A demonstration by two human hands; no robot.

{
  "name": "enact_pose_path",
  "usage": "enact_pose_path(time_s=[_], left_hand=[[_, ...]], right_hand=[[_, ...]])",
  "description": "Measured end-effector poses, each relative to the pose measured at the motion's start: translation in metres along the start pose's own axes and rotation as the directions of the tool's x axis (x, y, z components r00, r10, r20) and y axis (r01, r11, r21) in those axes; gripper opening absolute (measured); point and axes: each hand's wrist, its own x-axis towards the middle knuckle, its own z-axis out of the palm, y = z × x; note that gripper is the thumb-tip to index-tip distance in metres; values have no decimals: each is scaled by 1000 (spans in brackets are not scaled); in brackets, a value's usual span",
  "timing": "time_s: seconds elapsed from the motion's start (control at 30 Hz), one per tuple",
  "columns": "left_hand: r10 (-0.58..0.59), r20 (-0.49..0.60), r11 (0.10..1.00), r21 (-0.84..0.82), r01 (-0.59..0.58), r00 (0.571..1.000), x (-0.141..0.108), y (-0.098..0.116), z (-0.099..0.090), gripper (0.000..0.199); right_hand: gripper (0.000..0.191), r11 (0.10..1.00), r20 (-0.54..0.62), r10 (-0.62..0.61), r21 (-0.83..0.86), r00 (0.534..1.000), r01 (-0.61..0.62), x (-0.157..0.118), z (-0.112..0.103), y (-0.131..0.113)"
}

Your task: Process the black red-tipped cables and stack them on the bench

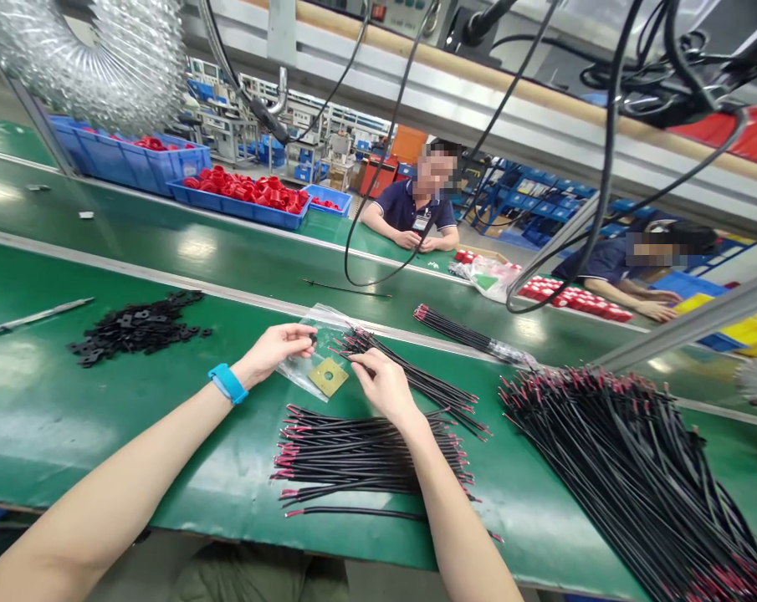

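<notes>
My left hand (282,351), with a blue band at the wrist, pinches a small black plastic piece (314,338) over a clear plastic bag (303,380). To its right my right hand (384,385) is closed, thumb and fingertips together on a thin black cable near its stripped end. Between the hands and just below them lies a square yellow plate (319,386) with a round hole. Behind my right hand is a bundle of black cables (425,374) with red ends. Nearer me, more black cables (346,451) lie side by side, partly under my right forearm.
A heap of small black plastic pieces (140,326) and a metal rod (36,318) lie left. A large cable pile (629,451) covers the right. Across the bench are blue bins (240,211) of red parts and two people. Black cords (346,251) hang overhead.
</notes>
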Motion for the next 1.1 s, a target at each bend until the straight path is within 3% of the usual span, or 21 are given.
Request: enact_pose_path(time_s=[0.2, 0.53, 0.83, 0.97, 1.1], left_hand=[[-21, 143, 1000, -18, 24, 989, -9, -3, 15, 52], [-41, 137, 995, -87, 53, 990, -10, -3, 17, 49], [2, 158, 990, 139, -24, 987, -18, -12, 32, 46], [172, 164, 939, 269, -212, 971, -23, -13, 39, 36], [358, 203, 819, 400, -411, 911, -29, -7, 44, 27]], right_hand=[[24, 999, -81, -34, 11, 996, 35, -2, 0, -10], [28, 976, -57, -119, -189, 991, 106, -2, 3, -5], [26, 834, 39, -307, -470, 951, 289, -2, 5, -16], [25, 880, 42, -245, -410, 969, 241, -3, 7, -19], [27, 981, 29, -119, -147, 992, 122, -4, 8, -20]])
